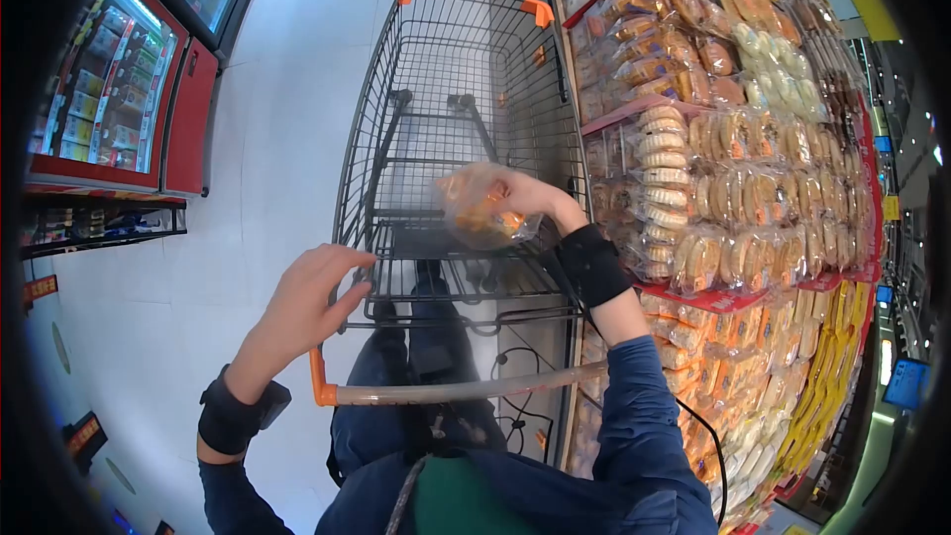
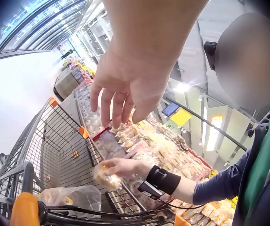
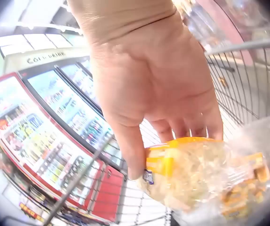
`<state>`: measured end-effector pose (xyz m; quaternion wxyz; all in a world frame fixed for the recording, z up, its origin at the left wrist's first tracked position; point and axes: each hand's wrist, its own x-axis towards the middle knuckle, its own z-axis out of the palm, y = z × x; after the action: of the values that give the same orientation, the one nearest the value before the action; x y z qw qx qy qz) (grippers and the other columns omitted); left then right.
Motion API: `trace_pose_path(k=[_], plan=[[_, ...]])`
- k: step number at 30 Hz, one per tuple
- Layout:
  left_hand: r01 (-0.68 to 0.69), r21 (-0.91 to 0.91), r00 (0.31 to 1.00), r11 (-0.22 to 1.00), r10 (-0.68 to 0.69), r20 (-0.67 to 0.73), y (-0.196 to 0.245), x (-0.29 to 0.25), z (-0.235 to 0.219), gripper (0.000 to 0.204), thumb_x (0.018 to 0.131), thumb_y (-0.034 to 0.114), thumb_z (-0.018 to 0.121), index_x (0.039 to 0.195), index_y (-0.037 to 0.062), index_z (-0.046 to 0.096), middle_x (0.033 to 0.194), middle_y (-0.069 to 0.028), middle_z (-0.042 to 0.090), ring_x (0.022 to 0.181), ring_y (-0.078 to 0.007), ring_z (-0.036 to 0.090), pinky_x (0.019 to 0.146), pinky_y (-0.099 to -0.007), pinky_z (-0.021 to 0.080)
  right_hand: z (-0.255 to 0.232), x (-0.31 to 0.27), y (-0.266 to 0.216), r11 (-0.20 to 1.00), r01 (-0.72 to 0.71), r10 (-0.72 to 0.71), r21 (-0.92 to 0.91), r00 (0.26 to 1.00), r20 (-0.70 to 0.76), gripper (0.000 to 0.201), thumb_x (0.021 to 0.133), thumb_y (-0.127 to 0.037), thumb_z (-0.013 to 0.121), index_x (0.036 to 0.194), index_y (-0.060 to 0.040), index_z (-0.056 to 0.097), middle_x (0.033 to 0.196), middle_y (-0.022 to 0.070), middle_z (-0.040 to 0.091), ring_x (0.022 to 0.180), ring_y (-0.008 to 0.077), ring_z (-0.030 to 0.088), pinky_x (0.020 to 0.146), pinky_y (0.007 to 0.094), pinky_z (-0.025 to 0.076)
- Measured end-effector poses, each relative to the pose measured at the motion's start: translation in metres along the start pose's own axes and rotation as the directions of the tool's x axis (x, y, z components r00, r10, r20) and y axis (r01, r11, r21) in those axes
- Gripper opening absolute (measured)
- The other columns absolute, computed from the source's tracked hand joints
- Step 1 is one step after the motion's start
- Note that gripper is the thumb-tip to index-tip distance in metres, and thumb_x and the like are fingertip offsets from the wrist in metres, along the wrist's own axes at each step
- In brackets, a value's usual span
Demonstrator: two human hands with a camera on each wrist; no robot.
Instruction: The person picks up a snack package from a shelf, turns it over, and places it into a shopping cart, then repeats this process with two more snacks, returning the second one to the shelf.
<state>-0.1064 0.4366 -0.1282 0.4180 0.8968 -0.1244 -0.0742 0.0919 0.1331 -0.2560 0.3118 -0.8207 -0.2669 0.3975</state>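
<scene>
My right hand (image 1: pixel 535 198) grips a clear plastic-wrapped packet of bread (image 3: pixel 186 174) with an orange-yellow label, above the near part of the shopping cart (image 1: pixel 381 154). In the right wrist view, the thumb lies along one side of the packet and the other fingers reach behind it. Clear film with orange print (image 3: pixel 248 186) shows beside the label. My left hand (image 1: pixel 307 297) holds nothing; its fingers are loosely bent beside the cart's near left rim. A translucent plastic bag (image 2: pixel 73 198) lies low in the cart in the left wrist view.
Along the right runs a display of wrapped breads and pastries (image 1: pixel 753 159), close to the cart's side. The cart handle (image 1: pixel 466 391) crosses in front of my body. Drink fridges (image 1: pixel 109 79) stand to the left, across the pale floor (image 1: pixel 282 119).
</scene>
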Motion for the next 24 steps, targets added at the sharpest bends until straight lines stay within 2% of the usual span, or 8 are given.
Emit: trace_pose_path(k=[3, 6, 8, 12, 15, 17, 18, 24], plan=[[-0.062, -0.003, 0.998, 0.998, 0.062, -0.031, 0.018, -0.010, -0.005, 0.030, 0.083, 0.011, 0.064, 0.112, 0.0037, 0.057, 0.101, -0.0129, 0.062, 0.095, -0.0311, 0.059, 0.084, -0.0380, 0.046, -0.019, -0.050, -0.063, 0.947, 0.052, 0.002, 0.317, 0.986, -0.168, 0.058, 0.074, -0.012, 0.076, 0.124, -0.0036, 0.049, 0.106, 0.0083, 0.061, 0.095, 0.0122, 0.057, 0.083, 0.0267, 0.047], [-0.103, -0.037, 0.994, 0.994, 0.101, -0.048, 0.039, -0.024, -0.008, 0.039, 0.081, 0.009, 0.066, 0.117, 0.0031, 0.054, 0.104, -0.0130, 0.061, 0.100, -0.0296, 0.058, 0.088, -0.0365, 0.045, -0.012, -0.114, -0.133, 0.792, 0.374, -0.187, 0.483, 0.901, -0.391, 0.066, 0.073, -0.001, 0.074, 0.130, -0.0011, 0.041, 0.122, 0.0136, 0.053, 0.109, 0.0181, 0.053, 0.093, 0.0321, 0.045], [-0.132, -0.052, 0.991, 0.990, 0.130, -0.042, 0.050, -0.035, -0.007, 0.048, 0.079, 0.010, 0.069, 0.123, 0.0032, 0.050, 0.108, -0.0132, 0.060, 0.103, -0.0285, 0.058, 0.090, -0.0363, 0.044, 0.007, -0.155, -0.167, 0.682, 0.505, -0.258, 0.529, 0.843, -0.472, 0.065, 0.072, 0.001, 0.073, 0.129, -0.0007, 0.042, 0.124, 0.0117, 0.050, 0.114, 0.0189, 0.051, 0.097, 0.0334, 0.043], [-0.184, -0.112, 0.982, 0.977, 0.179, -0.058, 0.077, -0.058, -0.002, 0.072, 0.069, 0.012, 0.079, 0.131, 0.0048, 0.043, 0.120, -0.0133, 0.055, 0.111, -0.0276, 0.054, 0.096, -0.0364, 0.042, 0.061, -0.203, -0.194, 0.518, 0.675, -0.394, 0.525, 0.734, -0.553, 0.061, 0.070, 0.006, 0.068, 0.126, 0.0000, 0.042, 0.120, 0.0114, 0.050, 0.119, 0.0216, 0.049, 0.102, 0.0366, 0.039], [-0.274, -0.173, 0.961, 0.946, 0.262, -0.087, 0.100, -0.078, -0.002, 0.080, 0.064, 0.014, 0.083, 0.132, 0.0058, 0.042, 0.123, -0.0141, 0.052, 0.114, -0.0288, 0.052, 0.098, -0.0370, 0.041, 0.105, -0.214, -0.210, 0.363, 0.792, -0.414, 0.491, 0.609, -0.677, 0.059, 0.069, 0.007, 0.064, 0.123, -0.0013, 0.042, 0.117, 0.0126, 0.051, 0.120, 0.0244, 0.049, 0.101, 0.0392, 0.040], [-0.372, -0.199, 0.927, 0.907, 0.351, -0.132, 0.112, -0.090, -0.001, 0.078, 0.065, 0.018, 0.083, 0.131, 0.0057, 0.043, 0.122, -0.0163, 0.051, 0.113, -0.0315, 0.051, 0.095, -0.0378, 0.043, 0.127, -0.218, -0.214, 0.320, 0.817, -0.418, 0.479, 0.576, -0.703, 0.057, 0.068, 0.008, 0.065, 0.118, -0.0044, 0.041, 0.118, 0.0131, 0.049, 0.119, 0.0276, 0.049, 0.100, 0.0403, 0.041], [-0.406, -0.171, 0.912, 0.898, 0.384, -0.147, 0.116, -0.096, 0.000, 0.075, 0.066, 0.014, 0.083, 0.130, 0.0061, 0.044, 0.120, -0.0152, 0.052, 0.111, -0.0307, 0.053, 0.095, -0.0369, 0.043, 0.137, -0.221, -0.217, 0.303, 0.828, -0.419, 0.472, 0.560, -0.715, 0.058, 0.067, 0.008, 0.066, 0.118, -0.0051, 0.040, 0.118, 0.0131, 0.048, 0.119, 0.0279, 0.049, 0.100, 0.0405, 0.041], [-0.301, -0.369, 0.953, 0.879, 0.286, -0.095, 0.123, -0.128, 0.001, 0.063, 0.069, 0.008, 0.079, 0.124, 0.0042, 0.048, 0.118, -0.0115, 0.054, 0.109, -0.0239, 0.056, 0.096, -0.0330, 0.043, 0.167, -0.238, -0.229, 0.335, 0.819, -0.375, 0.466, 0.569, -0.732, 0.061, 0.067, 0.001, 0.072, 0.117, -0.0071, 0.038, 0.119, 0.0124, 0.046, 0.115, 0.0234, 0.047, 0.099, 0.0373, 0.039]])
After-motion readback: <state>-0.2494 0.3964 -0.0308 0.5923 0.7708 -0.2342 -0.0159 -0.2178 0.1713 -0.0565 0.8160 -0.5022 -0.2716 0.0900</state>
